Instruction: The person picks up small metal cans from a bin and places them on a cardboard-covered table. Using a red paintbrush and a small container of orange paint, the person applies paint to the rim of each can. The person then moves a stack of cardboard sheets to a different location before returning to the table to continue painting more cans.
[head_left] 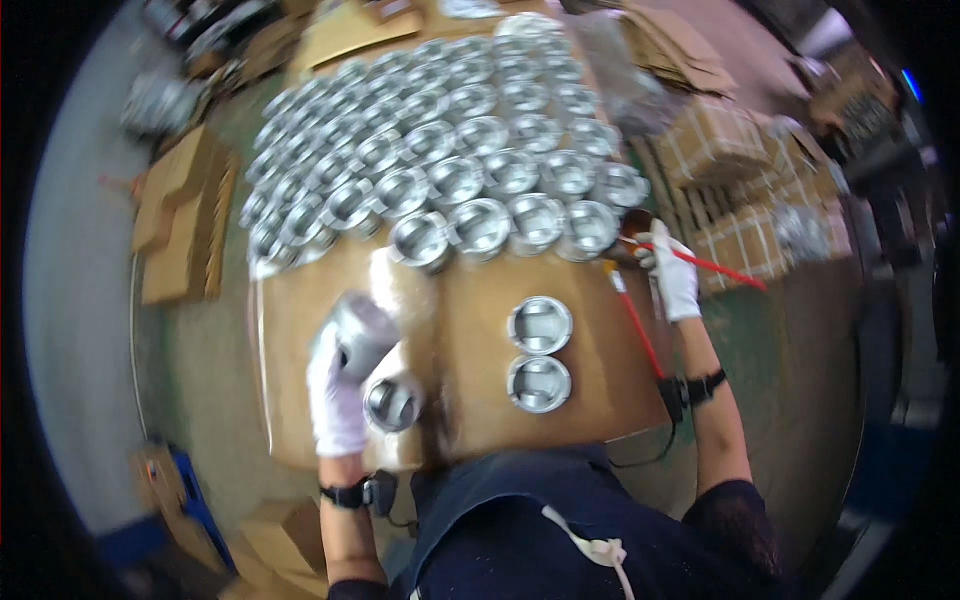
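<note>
My left hand (335, 402), in a white glove, is closed around a silver metal piston (364, 328), raised over the near left of the table and slightly blurred. Just below it on the table lies another piston (394, 403), its hollow side showing. My gloved right hand (670, 268) grips a thin red-handled brush (722, 270) at the table's right edge. The brush's tip end points into a small dark brown container (636, 222). Beside that hand rests a second red-handled brush (636, 322) with pale bristles. Two pistons (540, 326) sit one behind the other at the near middle.
Rows of upturned pistons (480, 228) cover the far part of the brown-covered table (470, 300). Strapped cardboard boxes (715, 145) stand on a pallet to the right. More cardboard (180, 220) is stacked on the left floor. Both wrists wear black straps with small devices.
</note>
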